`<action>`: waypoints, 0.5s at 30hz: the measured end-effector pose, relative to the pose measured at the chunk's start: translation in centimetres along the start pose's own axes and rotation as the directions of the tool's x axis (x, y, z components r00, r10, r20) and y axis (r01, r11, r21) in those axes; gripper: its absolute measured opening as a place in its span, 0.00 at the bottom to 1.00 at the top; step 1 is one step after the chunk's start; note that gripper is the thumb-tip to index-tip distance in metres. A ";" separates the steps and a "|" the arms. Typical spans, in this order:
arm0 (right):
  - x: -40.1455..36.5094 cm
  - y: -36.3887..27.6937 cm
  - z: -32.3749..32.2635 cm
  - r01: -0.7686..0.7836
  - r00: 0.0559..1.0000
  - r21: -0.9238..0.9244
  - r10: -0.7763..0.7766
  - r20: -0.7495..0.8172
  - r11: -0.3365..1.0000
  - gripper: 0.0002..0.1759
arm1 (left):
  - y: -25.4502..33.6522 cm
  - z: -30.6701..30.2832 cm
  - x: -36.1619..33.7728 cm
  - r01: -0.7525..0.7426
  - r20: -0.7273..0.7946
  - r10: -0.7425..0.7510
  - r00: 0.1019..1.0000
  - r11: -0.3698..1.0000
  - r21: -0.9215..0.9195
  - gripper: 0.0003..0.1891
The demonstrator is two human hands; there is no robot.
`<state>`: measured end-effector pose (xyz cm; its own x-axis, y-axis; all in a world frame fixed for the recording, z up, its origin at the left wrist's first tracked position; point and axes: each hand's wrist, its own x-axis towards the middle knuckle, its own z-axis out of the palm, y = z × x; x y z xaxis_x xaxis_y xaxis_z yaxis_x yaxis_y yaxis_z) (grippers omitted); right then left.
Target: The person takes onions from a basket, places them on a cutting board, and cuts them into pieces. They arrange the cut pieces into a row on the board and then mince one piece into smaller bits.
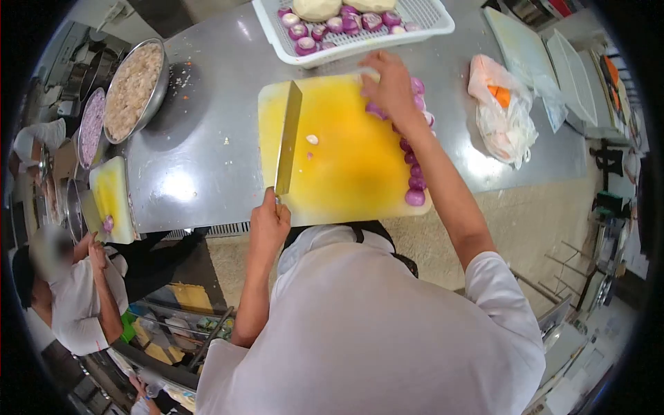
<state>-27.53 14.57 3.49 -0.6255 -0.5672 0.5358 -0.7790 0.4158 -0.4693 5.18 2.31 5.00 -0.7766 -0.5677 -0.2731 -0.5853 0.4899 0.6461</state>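
Observation:
A yellow cutting board (346, 159) lies on the steel table. My left hand (270, 220) is wrapped round the handle of a large cleaver (289, 138), whose blade stands over the board's left side. Peeled purple onions (416, 183) line the board's right edge. Over the upper end of that row is my right hand (389, 86), fingers bent and apart, near the onions; I see nothing held in it. Small white and pink scraps (312, 140) lie near the board's middle.
A white basket (360, 45) behind the board holds onions and pale, larger vegetables. At right are a plastic bag (501, 117) and a pale board (519, 41). Metal bowls (160, 90) of chopped food stand at left. A co-worker (83, 297) cuts at another board (114, 200).

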 end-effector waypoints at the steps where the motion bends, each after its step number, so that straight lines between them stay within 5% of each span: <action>1: 2.7 0.5 0.4 -0.021 1.000 0.057 0.021 -0.007 0.998 0.13 | -0.1 0.1 0.1 -0.023 0.006 0.023 1.000 1.000 0.013 0.15; 3: 7.7 1.7 2.4 -0.028 0.999 0.123 0.030 -0.019 0.992 0.11 | -0.2 0.3 0.4 -0.015 0.035 0.014 0.999 1.000 0.026 0.17; 5: 12.2 2.8 5.5 -0.121 0.930 -0.038 0.127 0.345 0.992 0.12 | -0.6 0.7 0.6 -0.039 0.010 0.039 0.999 0.998 0.042 0.17; 6: 13.9 3.2 7.1 -0.114 0.932 -0.034 0.118 0.341 0.993 0.12 | -0.6 0.8 0.6 -0.062 0.003 0.062 0.998 0.997 0.056 0.17; 8: 16.0 3.9 10.7 -0.036 0.680 -0.285 0.233 0.695 0.958 0.18 | -0.1 0.7 0.6 -0.049 -0.006 0.049 0.999 0.999 0.022 0.17; 9: 15.7 4.7 12.2 -0.028 0.685 -0.279 0.222 0.694 0.960 0.18 | -0.1 0.7 0.6 -0.041 0.001 0.041 0.999 0.999 0.021 0.17; 11: 14.8 6.1 14.7 -0.045 0.749 -0.300 0.231 0.621 0.953 0.36 | -0.6 1.0 0.7 -0.039 0.001 0.039 0.999 0.998 0.039 0.17; 14: 15.9 5.8 14.6 0.091 0.642 -0.310 0.182 0.744 0.946 0.42 | -0.2 0.8 0.4 -0.031 0.002 0.031 1.000 0.999 -0.025 0.17; 15: 15.2 6.3 14.5 0.091 0.743 -0.326 0.153 0.651 0.941 0.36 | -0.1 0.7 0.4 -0.019 0.006 0.019 1.000 0.999 -0.029 0.17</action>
<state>-41.34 -1.74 -1.49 -0.5561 -0.8208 -0.1305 -0.8044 0.5711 -0.1637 4.73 2.48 4.30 -0.7891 -0.5544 -0.2647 -0.5633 0.4809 0.6719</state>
